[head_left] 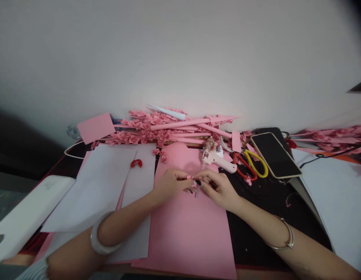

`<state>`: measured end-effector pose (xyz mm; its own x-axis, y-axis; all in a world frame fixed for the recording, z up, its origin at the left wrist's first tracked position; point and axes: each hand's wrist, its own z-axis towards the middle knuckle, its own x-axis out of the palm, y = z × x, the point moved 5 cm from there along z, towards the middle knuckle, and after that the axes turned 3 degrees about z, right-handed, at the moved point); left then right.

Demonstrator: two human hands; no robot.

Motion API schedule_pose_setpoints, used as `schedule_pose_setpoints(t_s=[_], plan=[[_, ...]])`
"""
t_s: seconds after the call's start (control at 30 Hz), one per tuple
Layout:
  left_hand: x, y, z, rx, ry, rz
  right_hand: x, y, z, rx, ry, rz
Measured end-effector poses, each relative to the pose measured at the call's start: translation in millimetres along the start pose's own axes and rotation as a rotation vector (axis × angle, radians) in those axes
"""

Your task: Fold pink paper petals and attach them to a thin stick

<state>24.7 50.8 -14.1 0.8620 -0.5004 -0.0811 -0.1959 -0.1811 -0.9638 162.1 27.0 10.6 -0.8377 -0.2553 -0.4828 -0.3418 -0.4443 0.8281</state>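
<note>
Just below the middle of the frame, hold a small pink piece (189, 177). Pinch its left side with the left hand (173, 184), thumb and fingers drawn together. Pinch its right side with the right hand (222, 190), likewise closed. Just under the right fingertips, see a clear strip (197, 193) slanting down; cannot tell whether gripped or only lying behind. Wear a pale bangle (95, 236) on the left wrist, a thin bracelet (290, 235) on the right. Beneath the work, see a pink sheet (186, 237) stretching to the lower edge of the frame. Just above the right hand, find a glue gun (219, 160), handle to the right. Further right, find a red loop (236, 158) and a yellow loop (265, 166), then a phone (276, 154) lying aslant. Left of centre, see overlapping white sheets (93, 190), with a red scrap (136, 163) near their upper right. At the lower left, find a white slab (34, 210). Across the upper middle, see heaped pink flowers (139, 124), topped by a white cone (170, 112); to their left, a pink card (95, 127). At the right edge, find a second heap (334, 137) of flowers and, below, a white page (337, 190). Under everything, see a black tabletop (256, 229); behind, a pale wall (180, 54).
</note>
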Motion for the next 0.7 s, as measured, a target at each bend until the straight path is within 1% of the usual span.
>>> schedule_pose_setpoints(t_s=[0.1, 0.3, 0.5, 0.7], plan=[[1.4, 0.0, -0.3, -0.006, 0.041, -0.046, 1.0, -0.1, 0.9, 0.017, 0.019, 0.037], [0.6, -0.2, -0.8, -0.048, 0.075, -0.117, 2.7, -1.2, 2.2, 0.061, 0.043, 0.154], [1.1, -4.3, -1.2, -0.015, 0.162, -0.1, 4.1, -0.5, 2.0, 0.077, 0.078, 0.216], [0.4, -4.3, -1.7, 0.025, 0.194, -0.052, 1.0, 0.1, 3.3, 0.076, 0.072, 0.194]])
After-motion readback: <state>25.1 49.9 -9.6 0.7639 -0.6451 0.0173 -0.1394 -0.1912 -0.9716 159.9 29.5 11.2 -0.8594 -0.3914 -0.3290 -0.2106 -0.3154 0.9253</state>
